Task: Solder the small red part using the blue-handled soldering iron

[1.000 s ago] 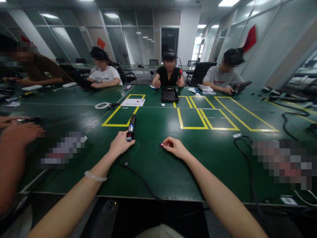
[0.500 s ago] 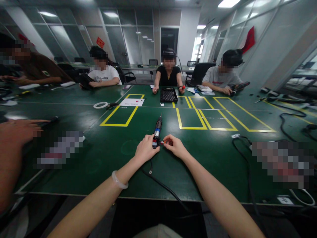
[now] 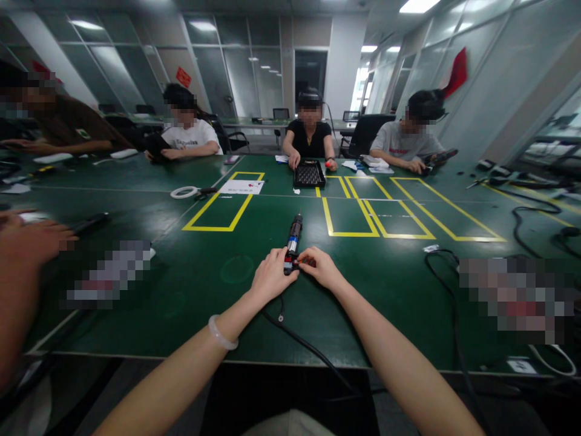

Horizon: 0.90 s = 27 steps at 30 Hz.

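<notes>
No word can be read for certain: beyond the left hand (image 3: pixel 271 272) and off to its left, a white sheet (image 3: pixel 240 187) carries a line of print too small to make out, and farther that way dark lettering runs across a co-worker's white T-shirt (image 3: pixel 200 134), its spelling blurred. Far beyond the right hand (image 3: pixel 319 266) and to its right, a grey T-shirt (image 3: pixel 389 137) bears reddish letters, likewise unclear. An orange-red sign (image 3: pixel 183 77) high behind the white T-shirt has illegible marks, as does a white label (image 3: pixel 521 365) well right of the right hand.
</notes>
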Motion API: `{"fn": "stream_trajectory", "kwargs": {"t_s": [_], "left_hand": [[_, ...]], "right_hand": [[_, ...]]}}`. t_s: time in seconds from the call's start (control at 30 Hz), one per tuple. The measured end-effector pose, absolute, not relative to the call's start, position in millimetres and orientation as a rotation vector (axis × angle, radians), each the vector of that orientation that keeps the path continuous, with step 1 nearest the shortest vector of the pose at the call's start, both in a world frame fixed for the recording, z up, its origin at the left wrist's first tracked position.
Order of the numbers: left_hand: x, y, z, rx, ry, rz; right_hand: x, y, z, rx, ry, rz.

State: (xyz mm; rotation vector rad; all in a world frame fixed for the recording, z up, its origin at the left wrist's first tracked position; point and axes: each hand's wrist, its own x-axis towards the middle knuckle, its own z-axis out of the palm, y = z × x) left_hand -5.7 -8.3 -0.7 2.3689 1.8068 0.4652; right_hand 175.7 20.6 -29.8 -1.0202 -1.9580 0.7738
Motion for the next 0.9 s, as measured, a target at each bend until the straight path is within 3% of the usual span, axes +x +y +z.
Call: {"fn": "stream_trajectory", "kwargs": {"t_s": [0.6, 0.9], "left_hand": [[0, -7, 4, 2.396, 1.869, 0.449], [6, -7, 3, 2.467, 1.956, 0.437]], "right_hand": [[174, 16, -23, -1.104, -2.014, 0.588], [174, 14, -23, -1.107, -1.928, 0.71]]}}
